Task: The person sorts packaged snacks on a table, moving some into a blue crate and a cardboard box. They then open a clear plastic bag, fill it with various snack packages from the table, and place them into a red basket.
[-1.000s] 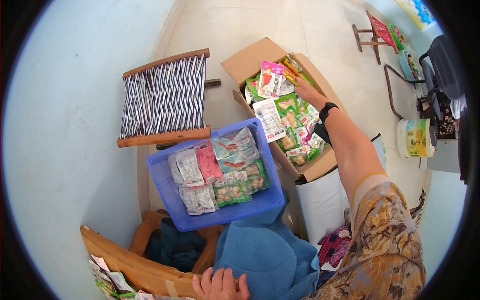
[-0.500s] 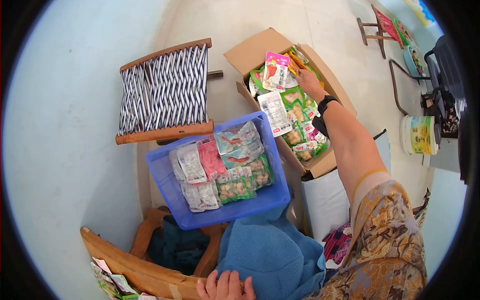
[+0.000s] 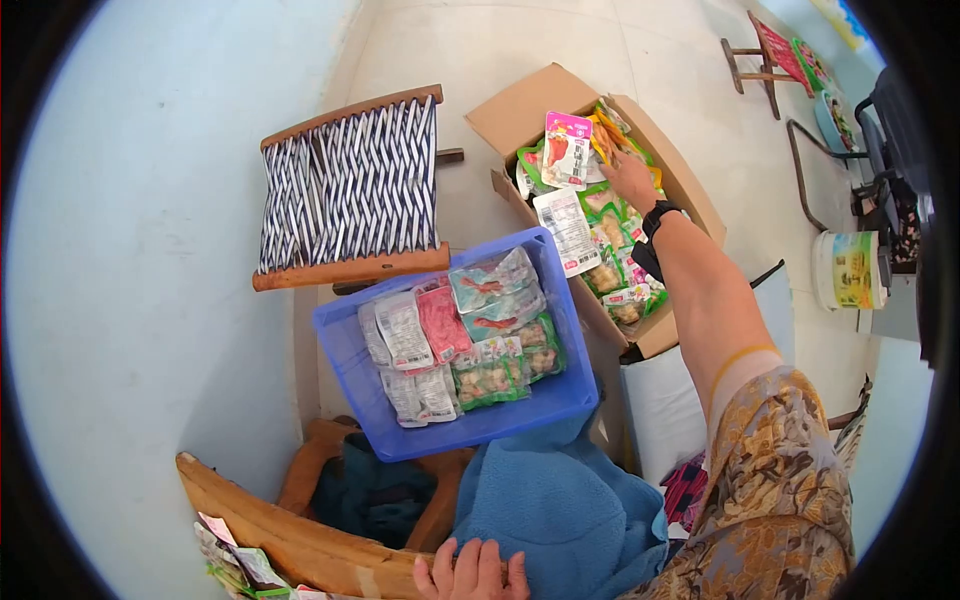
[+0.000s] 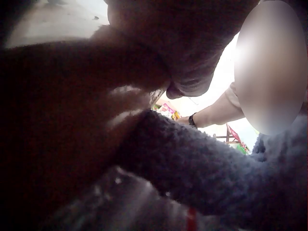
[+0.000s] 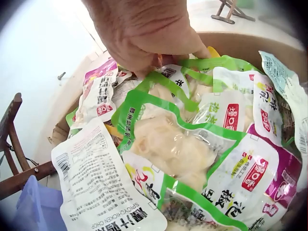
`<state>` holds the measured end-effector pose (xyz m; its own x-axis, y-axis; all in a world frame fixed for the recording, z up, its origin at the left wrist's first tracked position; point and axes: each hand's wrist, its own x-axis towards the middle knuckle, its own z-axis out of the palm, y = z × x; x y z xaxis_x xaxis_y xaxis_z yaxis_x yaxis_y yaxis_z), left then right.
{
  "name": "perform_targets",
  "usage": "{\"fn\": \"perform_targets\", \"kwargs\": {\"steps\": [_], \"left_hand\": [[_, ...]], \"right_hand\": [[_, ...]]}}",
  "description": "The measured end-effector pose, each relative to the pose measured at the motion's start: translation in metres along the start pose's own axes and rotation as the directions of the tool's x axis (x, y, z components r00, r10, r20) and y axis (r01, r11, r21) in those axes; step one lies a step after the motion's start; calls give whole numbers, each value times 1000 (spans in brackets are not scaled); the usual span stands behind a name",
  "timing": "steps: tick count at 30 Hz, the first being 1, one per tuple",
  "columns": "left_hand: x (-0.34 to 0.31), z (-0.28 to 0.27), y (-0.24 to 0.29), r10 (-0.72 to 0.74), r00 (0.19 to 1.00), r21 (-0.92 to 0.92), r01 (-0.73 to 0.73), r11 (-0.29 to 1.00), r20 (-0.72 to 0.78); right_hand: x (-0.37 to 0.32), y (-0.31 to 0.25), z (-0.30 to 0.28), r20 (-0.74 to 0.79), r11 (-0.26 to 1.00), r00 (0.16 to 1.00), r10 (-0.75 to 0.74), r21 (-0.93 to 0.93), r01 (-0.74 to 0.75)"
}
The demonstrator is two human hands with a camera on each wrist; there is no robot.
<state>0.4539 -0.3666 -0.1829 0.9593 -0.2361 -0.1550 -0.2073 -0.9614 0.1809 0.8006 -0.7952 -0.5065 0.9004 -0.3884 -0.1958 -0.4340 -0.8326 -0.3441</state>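
In the head view my right hand (image 3: 632, 182) reaches into a cardboard box (image 3: 690, 190) full of snack packets. Its fingers are at a yellow-orange packet (image 3: 603, 138); in the right wrist view the fingertips go down among the packets, so I cannot tell whether they pinch it. Close by are a pink-topped packet (image 3: 567, 150), a white printed packet (image 3: 566, 232) and several green-edged packets (image 5: 173, 144) with pale pieces inside. At the bottom, my left hand (image 3: 472, 572) rests with relaxed fingers on a wooden rail (image 3: 300, 535), beside a blue cloth (image 3: 560, 510).
A blue plastic crate (image 3: 350, 385) left of the box holds packets in groups. Behind it stands a woven-top stool (image 3: 350, 190), near the pale wall. At right are a white bucket (image 3: 848, 270), a dark chair (image 3: 905, 130) and a small red-topped stool (image 3: 780, 55).
The whole head view has shifted slightly, with the crate and box lying further right. My right hand stays at the yellow-orange packet in the box; the left hand stays on the wooden rail.
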Motion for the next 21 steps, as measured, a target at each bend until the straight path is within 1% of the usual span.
{"fn": "perform_targets", "kwargs": {"steps": [2,3,4,5,7,8,10,11,12,14,15,16,17,18,20,21], "left_hand": [[-1,2,-1,6,1000,-9,-7,1000,-28],[-1,2,-1,6,1000,-9,-7,1000,-30],[0,1,0,6,1000,-19,-6,1000,-27],[0,-1,0,4,1000,-29,-5,1000,-19],[2,-5,1,7,1000,-34,-8,999,-2],[3,-7,2,5,1000,-39,-5,999,4],[2,-8,2,5,1000,-45,-5,999,-7],[1,-8,2,3,1000,-50,-3,999,-7],[0,-7,1,-2,1000,-49,2,999,-11],[-2,-6,0,-1,1000,-91,-1,996,-21],[1,-9,2,-6,1000,-91,3,996,-25],[6,-12,4,14,997,-72,-19,997,-76],[8,-14,6,35,991,-52,-42,998,-129],[3,-9,5,33,990,-52,-40,998,-134],[-8,10,-2,-5,997,-48,1,999,-71],[-10,11,-2,-17,997,-42,14,999,-80]], "right_hand": [[9,12,8,-26,1000,1000,-9,-18,8],[17,24,17,-71,998,996,-56,22,58],[18,28,20,-114,993,989,-98,59,105],[15,32,23,-109,993,990,-94,59,100],[7,34,21,-203,985,969,-144,61,159],[1,32,21,-205,985,968,-147,63,163],[-12,29,23,-340,976,938,-62,178,129],[-19,26,21,-371,943,929,7,312,117],[-24,21,15,-372,942,928,2,313,124],[-39,0,1,-553,823,824,122,520,227],[-55,-19,-16,-574,715,815,77,602,356],[-70,-33,-30,-577,712,814,72,601,363],[-86,-45,-43,-495,645,867,51,679,350],[-107,-58,-58,-408,576,913,21,751,323],[-172,-108,-104,-299,545,951,-80,785,293],[-195,-123,-113,-178,366,978,-108,908,205]]}}
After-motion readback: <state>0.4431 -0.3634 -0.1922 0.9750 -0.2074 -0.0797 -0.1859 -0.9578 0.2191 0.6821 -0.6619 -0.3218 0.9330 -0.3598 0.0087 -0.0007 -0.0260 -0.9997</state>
